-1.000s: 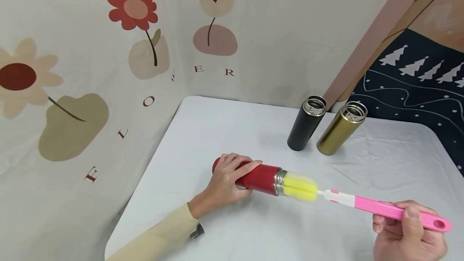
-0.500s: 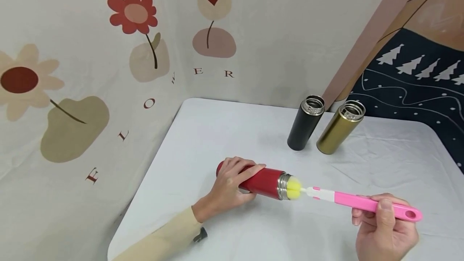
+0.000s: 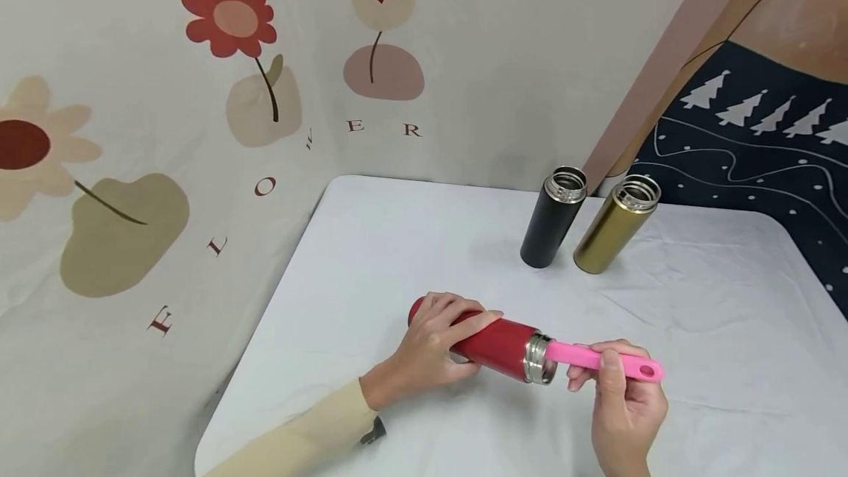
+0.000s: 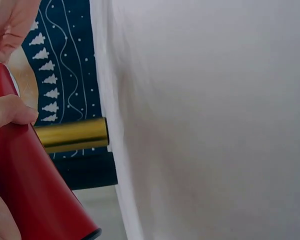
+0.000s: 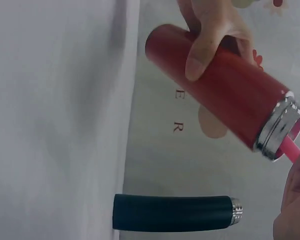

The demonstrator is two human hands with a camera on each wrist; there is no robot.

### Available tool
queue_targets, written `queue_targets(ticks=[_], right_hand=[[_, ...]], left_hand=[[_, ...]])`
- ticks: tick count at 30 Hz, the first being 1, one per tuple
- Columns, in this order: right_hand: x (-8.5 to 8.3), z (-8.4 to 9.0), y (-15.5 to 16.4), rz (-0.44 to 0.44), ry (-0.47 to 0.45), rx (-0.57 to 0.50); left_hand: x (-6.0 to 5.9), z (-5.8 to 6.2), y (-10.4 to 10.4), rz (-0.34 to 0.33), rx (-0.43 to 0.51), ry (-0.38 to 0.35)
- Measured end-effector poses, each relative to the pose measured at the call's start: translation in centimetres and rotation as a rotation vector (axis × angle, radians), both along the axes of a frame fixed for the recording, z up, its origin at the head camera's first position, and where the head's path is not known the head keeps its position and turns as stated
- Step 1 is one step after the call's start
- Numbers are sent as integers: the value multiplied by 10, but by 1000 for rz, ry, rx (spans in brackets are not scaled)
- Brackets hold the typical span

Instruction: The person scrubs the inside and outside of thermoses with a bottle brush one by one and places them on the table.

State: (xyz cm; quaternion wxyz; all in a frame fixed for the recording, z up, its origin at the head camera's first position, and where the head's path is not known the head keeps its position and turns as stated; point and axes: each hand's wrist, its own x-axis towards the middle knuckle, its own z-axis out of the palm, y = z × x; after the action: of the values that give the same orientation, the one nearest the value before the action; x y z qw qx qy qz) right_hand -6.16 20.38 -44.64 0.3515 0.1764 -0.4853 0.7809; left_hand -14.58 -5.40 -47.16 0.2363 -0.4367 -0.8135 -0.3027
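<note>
A red vacuum flask (image 3: 500, 344) lies tilted on its side above the white table, its steel mouth facing right. My left hand (image 3: 440, 337) grips its body; the left wrist view shows thumb and fingers round the red flask (image 4: 32, 170). My right hand (image 3: 626, 396) holds the pink handle of a bottle brush (image 3: 589, 359), thumb on top. The brush's yellow sponge head and white neck are hidden inside the flask. In the right wrist view the pink handle (image 5: 291, 149) enters the steel mouth (image 5: 280, 127), with my right hand (image 5: 295, 200) at the edge.
A black flask (image 3: 553, 219) and a gold flask (image 3: 616, 227) stand uncapped side by side near the back edge of the white table (image 3: 411, 241). Behind it hangs a cloth (image 3: 490, 57) printed with flowers, and a dark cloth (image 3: 742, 160) with trees is at the right.
My right hand has moved left and pushed the brush into the flask, so the yellow sponge has gone out of sight. The left hand and flask have shifted slightly right.
</note>
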Motion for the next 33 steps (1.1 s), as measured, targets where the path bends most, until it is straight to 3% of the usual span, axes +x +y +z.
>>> queue_targets(ticks=[2,6,14,17,23,30,33], right_hand=[[1,-3,-2,-24,-35,56],[3,-3,-4,-36,-50,37],[5,12,2,34,79,-221],[6,22,11,39,89,-280],[14,31,30,9,19,-343],[22,30,41,-135,-130,-459],[23,31,47,-147,-119,-474]], left_hand=[[1,2,3,-7,-5,0],[1,6,3,7,10,-14],[-2,7,-9,56,41,-51],[-2,7,-13,69,40,-46],[-4,14,-15,67,20,-38],[-8,13,-25,90,-10,-64],[-8,15,-25,90,-16,-51]])
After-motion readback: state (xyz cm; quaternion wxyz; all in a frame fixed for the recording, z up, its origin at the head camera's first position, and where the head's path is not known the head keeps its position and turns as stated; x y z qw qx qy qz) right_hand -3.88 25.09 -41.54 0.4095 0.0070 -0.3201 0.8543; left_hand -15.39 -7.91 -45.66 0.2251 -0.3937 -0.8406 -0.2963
